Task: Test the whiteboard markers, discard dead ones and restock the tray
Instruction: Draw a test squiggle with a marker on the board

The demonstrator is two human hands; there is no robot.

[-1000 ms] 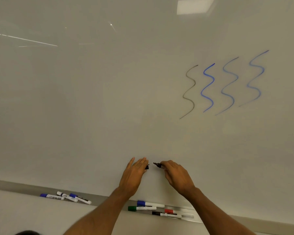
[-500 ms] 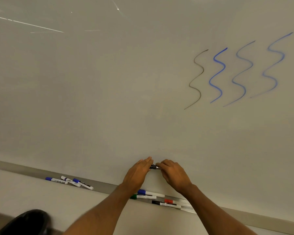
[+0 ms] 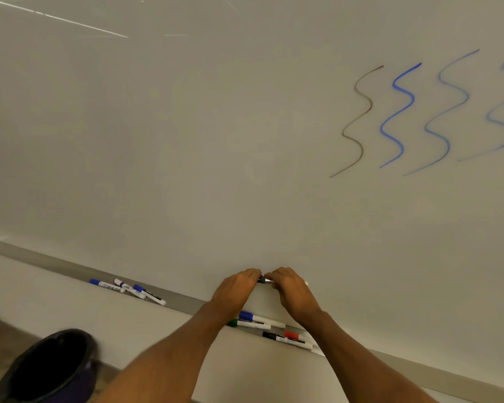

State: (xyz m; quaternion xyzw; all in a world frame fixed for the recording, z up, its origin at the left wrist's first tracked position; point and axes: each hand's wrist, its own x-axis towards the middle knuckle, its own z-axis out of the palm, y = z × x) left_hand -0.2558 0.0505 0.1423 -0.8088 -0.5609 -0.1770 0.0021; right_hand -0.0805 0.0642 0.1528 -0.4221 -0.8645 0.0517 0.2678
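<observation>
Both hands, lower centre, pinch the marker (image 3: 266,280): left hand (image 3: 239,289) at its dark end, right hand (image 3: 292,292) on the barrel. Advised: push squarely together.

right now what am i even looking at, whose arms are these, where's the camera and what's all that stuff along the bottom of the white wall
There is just one picture, from a camera worn on a person's head, looking forward and down, so the two bare arms are the wearer's own. The white wall is a glossy whiteboard with one grey wavy test line and blue wavy lines beside it. Along its lower edge runs a grey metal tray. On it lie three white markers to the left, and a blue-capped marker, a green-capped marker, a black-capped marker and a red-capped marker under the arms. The left hand and right hand pinch one dark-tipped white marker between them. A round black bin stands at the lower left.
</observation>
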